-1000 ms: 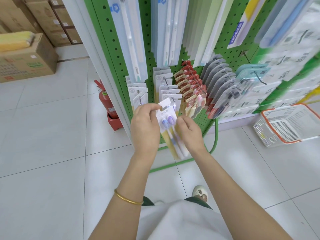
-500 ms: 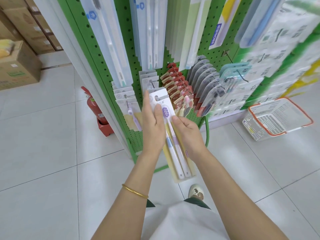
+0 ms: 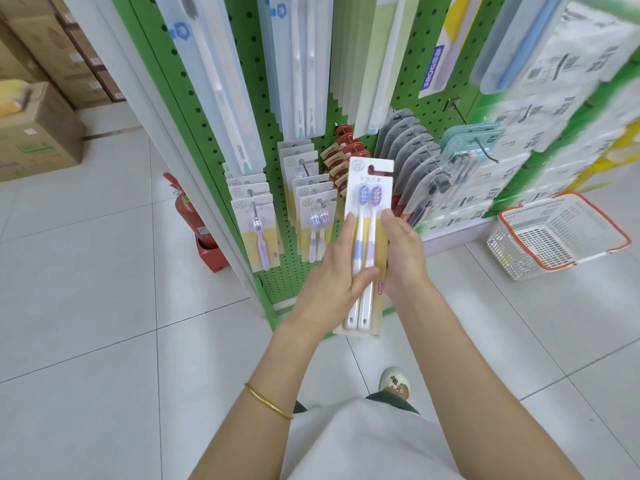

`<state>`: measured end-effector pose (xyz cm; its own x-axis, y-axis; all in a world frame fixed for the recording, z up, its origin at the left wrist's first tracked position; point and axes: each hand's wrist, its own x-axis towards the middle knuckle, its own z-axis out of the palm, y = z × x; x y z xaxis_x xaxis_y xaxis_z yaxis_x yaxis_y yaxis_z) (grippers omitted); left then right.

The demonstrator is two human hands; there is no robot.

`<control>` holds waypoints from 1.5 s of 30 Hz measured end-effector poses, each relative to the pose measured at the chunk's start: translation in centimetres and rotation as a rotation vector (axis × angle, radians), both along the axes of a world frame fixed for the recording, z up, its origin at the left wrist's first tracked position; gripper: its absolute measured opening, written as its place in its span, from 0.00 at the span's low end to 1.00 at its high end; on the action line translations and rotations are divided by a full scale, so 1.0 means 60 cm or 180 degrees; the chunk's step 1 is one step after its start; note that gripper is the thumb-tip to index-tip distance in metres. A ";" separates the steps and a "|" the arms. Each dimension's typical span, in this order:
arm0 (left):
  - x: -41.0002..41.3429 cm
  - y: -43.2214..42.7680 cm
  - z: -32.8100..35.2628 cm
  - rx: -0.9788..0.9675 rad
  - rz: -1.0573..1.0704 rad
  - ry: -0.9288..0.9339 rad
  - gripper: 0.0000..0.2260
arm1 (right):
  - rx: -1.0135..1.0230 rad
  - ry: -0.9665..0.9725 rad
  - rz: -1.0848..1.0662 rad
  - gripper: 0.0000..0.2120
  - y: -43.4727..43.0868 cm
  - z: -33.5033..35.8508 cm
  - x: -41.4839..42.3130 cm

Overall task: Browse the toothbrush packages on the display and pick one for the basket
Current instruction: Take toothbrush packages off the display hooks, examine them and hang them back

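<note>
The toothbrush package is now off the display, left hand and right hand gripping its edges; the basket comes next.

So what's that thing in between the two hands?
The head view shows a toothbrush pack, one blue and one purple brush, held between the left hand and the right hand.
</note>
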<state>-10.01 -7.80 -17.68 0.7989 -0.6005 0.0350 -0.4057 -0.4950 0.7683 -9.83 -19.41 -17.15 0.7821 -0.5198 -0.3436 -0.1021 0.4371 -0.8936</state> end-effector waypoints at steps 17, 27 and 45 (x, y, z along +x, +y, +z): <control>0.006 0.011 0.008 0.0718 -0.0428 0.0471 0.45 | 0.0485 -0.0067 -0.0236 0.20 -0.025 0.014 0.019; 0.025 0.021 -0.009 -0.0234 0.0120 0.1507 0.18 | -0.0286 -0.0106 0.0397 0.06 -0.026 0.006 0.010; 0.081 0.014 0.075 -0.1592 0.1275 0.0957 0.07 | -0.0190 -0.0351 0.1896 0.08 -0.035 -0.023 -0.002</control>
